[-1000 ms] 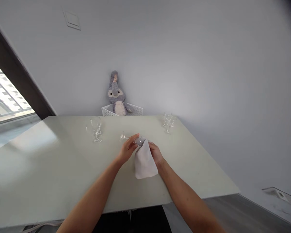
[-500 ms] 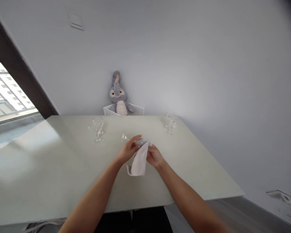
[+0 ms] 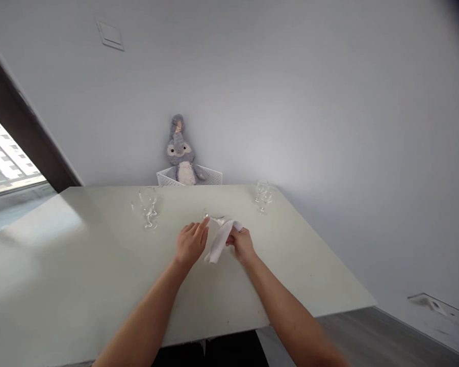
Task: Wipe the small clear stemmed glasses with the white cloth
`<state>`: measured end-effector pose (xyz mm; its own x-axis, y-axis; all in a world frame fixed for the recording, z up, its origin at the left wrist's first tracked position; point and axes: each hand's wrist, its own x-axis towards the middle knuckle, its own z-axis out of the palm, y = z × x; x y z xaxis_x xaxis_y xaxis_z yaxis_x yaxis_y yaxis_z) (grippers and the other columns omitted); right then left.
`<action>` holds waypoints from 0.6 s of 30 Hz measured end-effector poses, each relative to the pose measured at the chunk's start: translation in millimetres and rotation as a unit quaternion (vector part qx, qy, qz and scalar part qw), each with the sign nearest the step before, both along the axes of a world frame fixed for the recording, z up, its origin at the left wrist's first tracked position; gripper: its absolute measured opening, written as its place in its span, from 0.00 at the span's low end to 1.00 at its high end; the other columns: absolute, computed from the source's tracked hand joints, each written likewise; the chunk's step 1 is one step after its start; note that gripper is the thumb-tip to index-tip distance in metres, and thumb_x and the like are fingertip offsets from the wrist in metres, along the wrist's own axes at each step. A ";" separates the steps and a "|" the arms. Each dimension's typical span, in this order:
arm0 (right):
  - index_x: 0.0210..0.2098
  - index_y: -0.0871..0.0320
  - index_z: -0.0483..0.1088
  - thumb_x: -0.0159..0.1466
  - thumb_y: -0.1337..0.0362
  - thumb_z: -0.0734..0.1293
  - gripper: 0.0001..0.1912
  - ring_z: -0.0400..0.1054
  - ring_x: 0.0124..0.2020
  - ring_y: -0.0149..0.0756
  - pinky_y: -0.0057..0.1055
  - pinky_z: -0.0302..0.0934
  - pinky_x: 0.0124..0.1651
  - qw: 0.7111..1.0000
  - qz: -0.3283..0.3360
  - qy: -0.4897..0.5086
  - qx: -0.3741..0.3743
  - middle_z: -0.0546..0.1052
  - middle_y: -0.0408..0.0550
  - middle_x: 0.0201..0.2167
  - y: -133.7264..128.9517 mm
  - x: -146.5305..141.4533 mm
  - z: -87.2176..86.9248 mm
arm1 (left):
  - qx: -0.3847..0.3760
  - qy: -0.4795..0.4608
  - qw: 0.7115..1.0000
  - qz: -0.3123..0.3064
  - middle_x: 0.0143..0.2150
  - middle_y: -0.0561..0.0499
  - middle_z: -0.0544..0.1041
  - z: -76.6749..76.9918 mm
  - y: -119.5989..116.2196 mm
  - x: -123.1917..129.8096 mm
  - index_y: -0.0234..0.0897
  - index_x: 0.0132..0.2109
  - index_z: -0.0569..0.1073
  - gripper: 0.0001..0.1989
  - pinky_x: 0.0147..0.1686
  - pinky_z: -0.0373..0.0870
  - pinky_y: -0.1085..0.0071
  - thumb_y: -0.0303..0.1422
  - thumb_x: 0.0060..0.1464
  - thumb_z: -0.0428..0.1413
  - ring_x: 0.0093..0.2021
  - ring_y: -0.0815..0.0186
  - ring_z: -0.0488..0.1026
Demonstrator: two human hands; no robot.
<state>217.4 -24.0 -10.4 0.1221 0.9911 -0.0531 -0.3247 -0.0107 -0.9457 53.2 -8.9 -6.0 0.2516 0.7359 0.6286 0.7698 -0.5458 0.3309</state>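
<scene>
A white cloth [image 3: 222, 239] hangs from my right hand [image 3: 243, 244], whose fingers are closed on it. The cloth wraps round the bowl end of a stemmed glass [image 3: 218, 219], mostly covered and lying sideways above the table. Its foot points left, near the fingertips of my left hand [image 3: 192, 241]. That hand is off the bowl, with the index finger stretched out and the others loosely bent; nothing shows in its grasp. Whether the index fingertip touches the glass's stem, I cannot tell.
Stemmed glasses [image 3: 148, 209] stand on the pale table [image 3: 110, 285] at the left, and more glasses [image 3: 263, 196] at the far right. Behind the table's back edge, a grey plush toy [image 3: 183, 158] sits in a white basket [image 3: 213, 177] against the wall.
My left hand has come off the glass's bowl and drawn back to the left, index finger extended. My right hand keeps the cloth and glass. The view has shifted slightly.
</scene>
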 end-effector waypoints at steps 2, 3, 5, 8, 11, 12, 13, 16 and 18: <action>0.21 0.61 0.66 0.48 0.57 0.67 0.13 0.61 0.15 0.27 0.23 0.54 0.18 0.999 -0.002 0.012 -0.034 0.69 0.42 0.15 4.6 6.8 -0.1 | 0.072 0.067 0.995 0.013 0.43 0.45 0.74 1.6 0.9 0.8 0.41 0.53 0.65 0.18 0.47 0.57 0.61 0.33 0.56 0.46 0.45 0.60 0.67; 0.22 0.61 0.66 0.48 0.56 0.68 0.13 0.61 0.15 0.27 0.23 0.54 0.17 0.999 0.005 0.011 -0.044 0.69 0.42 0.15 5.9 8.9 -0.7 | 0.086 0.097 0.992 0.008 0.47 0.45 0.72 2.1 1.3 2.1 0.42 0.54 0.64 0.18 0.50 0.54 0.59 0.32 0.55 0.47 0.50 0.58 0.64; 0.23 0.62 0.66 0.48 0.56 0.68 0.14 0.61 0.14 0.27 0.23 0.53 0.16 0.998 0.032 0.003 -0.050 0.68 0.42 0.14 6.5 10.6 -2.1 | 0.087 0.144 0.986 -0.008 0.50 0.46 0.70 1.4 2.2 5.6 0.43 0.55 0.62 0.20 0.54 0.48 0.56 0.33 0.54 0.49 0.54 0.56 0.60; 0.21 0.62 0.66 0.48 0.56 0.67 0.14 0.59 0.13 0.26 0.23 0.54 0.16 0.994 0.103 -0.024 -0.029 0.67 0.41 0.13 5.0 10.9 -2.9 | 0.044 0.187 0.981 -0.026 0.42 0.47 0.74 -3.4 3.9 8.5 0.41 0.56 0.60 0.21 0.54 0.48 0.57 0.34 0.54 0.48 0.48 0.59 0.66; 0.19 0.62 0.65 0.49 0.55 0.66 0.14 0.57 0.12 0.26 0.25 0.53 0.16 0.988 0.134 -0.076 0.006 0.65 0.41 0.12 5.3 14.7 -1.4 | -0.024 0.191 0.981 -0.029 0.31 0.49 0.75 -9.7 5.0 7.0 0.39 0.56 0.59 0.21 0.45 0.58 0.63 0.36 0.56 0.45 0.34 0.64 0.71; 0.19 0.61 0.65 0.50 0.56 0.65 0.14 0.57 0.13 0.26 0.25 0.54 0.17 0.987 0.116 -0.104 0.026 0.64 0.40 0.12 6.0 16.8 -0.5 | -0.047 0.180 0.982 -0.023 0.30 0.50 0.75 -11.5 5.1 6.2 0.39 0.56 0.59 0.21 0.41 0.60 0.66 0.38 0.57 0.44 0.31 0.65 0.70; 0.21 0.61 0.65 0.51 0.57 0.64 0.12 0.58 0.15 0.27 0.25 0.55 0.19 0.986 0.085 -0.137 0.053 0.65 0.41 0.14 6.8 18.9 0.5 | -0.069 0.162 0.984 -0.015 0.30 0.50 0.75 -13.1 5.2 5.5 0.39 0.56 0.59 0.21 0.37 0.61 0.68 0.39 0.57 0.44 0.29 0.66 0.70; 0.32 0.59 0.68 0.51 0.61 0.64 0.10 0.64 0.27 0.31 0.27 0.60 0.27 0.960 -0.043 -0.232 0.150 0.69 0.45 0.29 7.9 22.5 3.6 | -0.136 0.099 0.986 0.000 0.30 0.51 0.75 -16.7 5.2 5.6 0.40 0.57 0.58 0.23 0.29 0.59 0.73 0.43 0.57 0.41 0.27 0.67 0.69; 0.42 0.56 0.64 0.50 0.63 0.64 0.19 0.63 0.35 0.33 0.28 0.61 0.32 0.945 -0.102 -0.252 0.183 0.66 0.48 0.40 6.6 21.2 4.8 | -0.176 0.061 0.983 -0.006 0.29 0.53 0.73 -18.4 5.1 7.0 0.40 0.57 0.58 0.24 0.27 0.58 0.74 0.44 0.57 0.41 0.27 0.68 0.68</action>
<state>238.7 -17.3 -5.6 0.2303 0.8851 0.4044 0.2084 0.3611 -0.9089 60.2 -3.8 -24.4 0.3191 0.8987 0.3009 0.8096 -0.4235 0.4063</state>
